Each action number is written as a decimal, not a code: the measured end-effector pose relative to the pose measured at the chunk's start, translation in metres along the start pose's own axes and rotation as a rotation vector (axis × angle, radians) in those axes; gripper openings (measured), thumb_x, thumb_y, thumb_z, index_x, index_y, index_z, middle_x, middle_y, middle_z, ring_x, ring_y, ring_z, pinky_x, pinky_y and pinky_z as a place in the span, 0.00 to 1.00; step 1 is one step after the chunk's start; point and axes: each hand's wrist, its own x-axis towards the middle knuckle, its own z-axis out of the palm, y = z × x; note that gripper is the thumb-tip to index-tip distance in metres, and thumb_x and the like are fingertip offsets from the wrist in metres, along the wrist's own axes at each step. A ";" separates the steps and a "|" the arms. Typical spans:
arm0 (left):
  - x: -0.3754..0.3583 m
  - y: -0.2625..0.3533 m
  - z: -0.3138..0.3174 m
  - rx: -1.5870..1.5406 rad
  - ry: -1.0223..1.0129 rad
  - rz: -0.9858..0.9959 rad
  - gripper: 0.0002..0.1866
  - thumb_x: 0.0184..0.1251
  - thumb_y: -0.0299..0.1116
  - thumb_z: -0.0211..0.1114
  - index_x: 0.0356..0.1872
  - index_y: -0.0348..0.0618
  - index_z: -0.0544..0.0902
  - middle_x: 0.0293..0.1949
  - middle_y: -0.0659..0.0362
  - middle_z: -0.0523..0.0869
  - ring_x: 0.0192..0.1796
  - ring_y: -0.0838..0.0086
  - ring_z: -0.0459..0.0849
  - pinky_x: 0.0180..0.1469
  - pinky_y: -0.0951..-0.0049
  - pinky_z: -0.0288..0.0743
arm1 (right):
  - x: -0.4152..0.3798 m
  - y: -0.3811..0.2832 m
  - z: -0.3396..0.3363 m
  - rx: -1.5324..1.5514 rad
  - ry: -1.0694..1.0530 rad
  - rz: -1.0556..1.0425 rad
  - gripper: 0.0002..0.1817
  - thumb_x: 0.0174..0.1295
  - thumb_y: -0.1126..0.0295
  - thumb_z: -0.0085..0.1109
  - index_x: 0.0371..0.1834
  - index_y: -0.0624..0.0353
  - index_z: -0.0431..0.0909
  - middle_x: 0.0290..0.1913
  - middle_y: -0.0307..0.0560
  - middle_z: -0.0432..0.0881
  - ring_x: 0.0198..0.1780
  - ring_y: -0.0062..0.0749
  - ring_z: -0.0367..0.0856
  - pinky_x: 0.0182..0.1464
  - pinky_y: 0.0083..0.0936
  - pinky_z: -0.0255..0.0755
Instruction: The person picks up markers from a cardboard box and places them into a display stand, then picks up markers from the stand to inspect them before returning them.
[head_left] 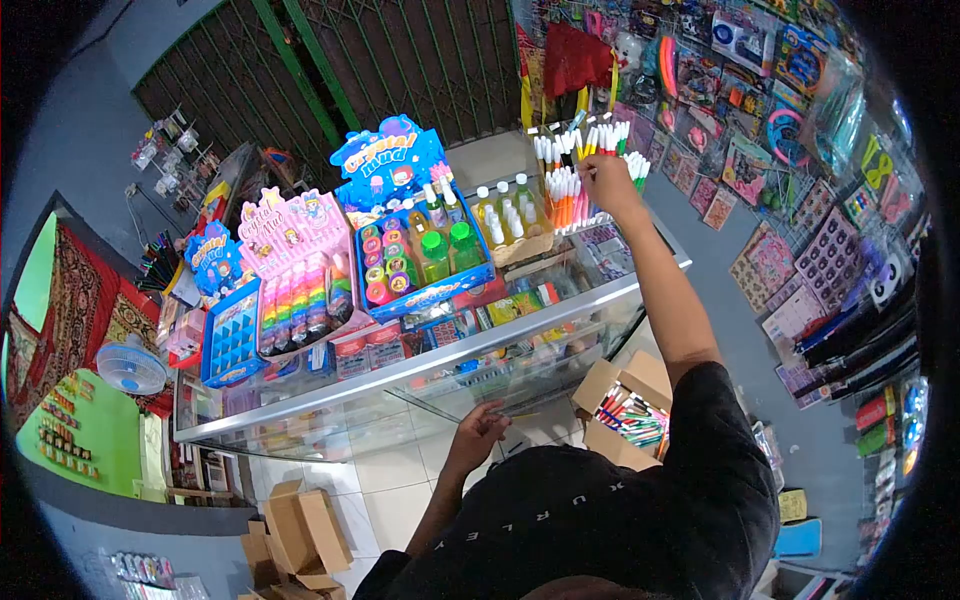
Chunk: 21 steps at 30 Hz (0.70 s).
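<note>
White-capped slim markers (pixel 563 190) stand on the metal-edged glass worktop (pixel 400 370); over it, my right hand (pixel 608 181) meets them, pinch unclear; before it, my left hand (pixel 480 428) is loosely spread.

Through the head camera, I see the right hand (pixel 607 180) at white-capped markers (pixel 566 200) on a glass display counter (pixel 440 366), the left hand (pixel 482 432) loosely curled before it, pens (pixel 634 418) boxed below.

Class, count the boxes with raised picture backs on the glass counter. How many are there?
3. A blue box with small compartments is at the left, a pink box in the middle, and a larger blue box at the right. I see none hidden.
</note>
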 end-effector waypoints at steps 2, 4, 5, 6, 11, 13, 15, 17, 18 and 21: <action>0.000 -0.001 0.001 -0.009 0.000 -0.006 0.22 0.69 0.32 0.64 0.60 0.38 0.72 0.37 0.58 0.85 0.33 0.80 0.81 0.36 0.78 0.75 | 0.000 -0.001 0.000 0.091 -0.018 0.035 0.08 0.56 0.78 0.56 0.37 0.65 0.83 0.31 0.53 0.85 0.31 0.36 0.85 0.36 0.28 0.77; -0.001 0.000 0.002 -0.043 0.001 -0.018 0.21 0.69 0.32 0.64 0.60 0.38 0.73 0.37 0.58 0.86 0.32 0.80 0.80 0.36 0.79 0.74 | 0.002 -0.004 -0.003 0.241 -0.032 0.099 0.09 0.58 0.78 0.54 0.40 0.65 0.82 0.32 0.54 0.85 0.32 0.34 0.86 0.37 0.28 0.77; -0.001 0.000 0.002 -0.041 -0.005 -0.027 0.21 0.69 0.32 0.64 0.60 0.38 0.73 0.37 0.58 0.86 0.32 0.81 0.80 0.36 0.79 0.74 | 0.002 -0.006 -0.006 0.225 -0.029 0.126 0.10 0.58 0.79 0.53 0.41 0.65 0.82 0.33 0.54 0.85 0.32 0.33 0.85 0.37 0.28 0.77; -0.001 0.001 0.001 -0.039 -0.010 -0.036 0.20 0.69 0.32 0.64 0.59 0.38 0.73 0.37 0.58 0.86 0.32 0.81 0.80 0.36 0.79 0.74 | 0.002 -0.009 -0.010 0.209 -0.027 0.153 0.10 0.59 0.79 0.52 0.42 0.65 0.82 0.33 0.54 0.85 0.33 0.32 0.85 0.38 0.28 0.77; -0.002 0.001 0.002 -0.042 -0.009 -0.051 0.20 0.69 0.31 0.63 0.59 0.38 0.73 0.36 0.58 0.85 0.33 0.80 0.80 0.36 0.79 0.75 | 0.004 -0.004 -0.009 0.021 -0.093 0.035 0.12 0.63 0.78 0.50 0.46 0.64 0.80 0.37 0.53 0.85 0.38 0.36 0.85 0.43 0.29 0.76; -0.001 -0.003 0.002 -0.056 -0.010 -0.048 0.19 0.69 0.31 0.63 0.59 0.38 0.73 0.36 0.58 0.85 0.33 0.80 0.80 0.36 0.78 0.75 | 0.008 -0.001 -0.010 0.200 -0.140 0.117 0.13 0.63 0.78 0.50 0.50 0.64 0.79 0.40 0.53 0.85 0.42 0.37 0.84 0.45 0.29 0.76; 0.000 -0.010 0.002 -0.088 -0.014 -0.032 0.19 0.69 0.31 0.63 0.59 0.38 0.73 0.37 0.58 0.85 0.33 0.80 0.80 0.37 0.79 0.75 | 0.010 -0.003 -0.013 0.235 -0.172 0.140 0.15 0.63 0.78 0.49 0.52 0.63 0.77 0.42 0.52 0.85 0.44 0.37 0.84 0.46 0.29 0.75; 0.000 -0.014 0.000 -0.076 -0.016 -0.031 0.19 0.69 0.31 0.63 0.59 0.38 0.73 0.37 0.58 0.85 0.33 0.80 0.80 0.37 0.79 0.75 | 0.011 -0.005 -0.016 0.128 -0.190 0.104 0.16 0.63 0.78 0.49 0.54 0.63 0.75 0.45 0.51 0.84 0.45 0.34 0.83 0.47 0.29 0.75; 0.000 -0.012 0.000 -0.049 -0.016 -0.037 0.19 0.69 0.30 0.63 0.59 0.38 0.73 0.37 0.58 0.85 0.34 0.80 0.80 0.37 0.79 0.75 | 0.009 0.000 -0.011 0.195 -0.194 0.090 0.16 0.63 0.78 0.49 0.54 0.63 0.75 0.45 0.50 0.83 0.44 0.32 0.82 0.46 0.28 0.75; -0.002 -0.006 -0.001 -0.023 -0.023 -0.056 0.20 0.68 0.31 0.63 0.59 0.39 0.74 0.37 0.58 0.84 0.34 0.80 0.80 0.37 0.79 0.75 | 0.006 0.012 0.001 0.351 -0.207 0.115 0.16 0.62 0.80 0.48 0.53 0.64 0.75 0.45 0.47 0.82 0.41 0.27 0.80 0.44 0.25 0.75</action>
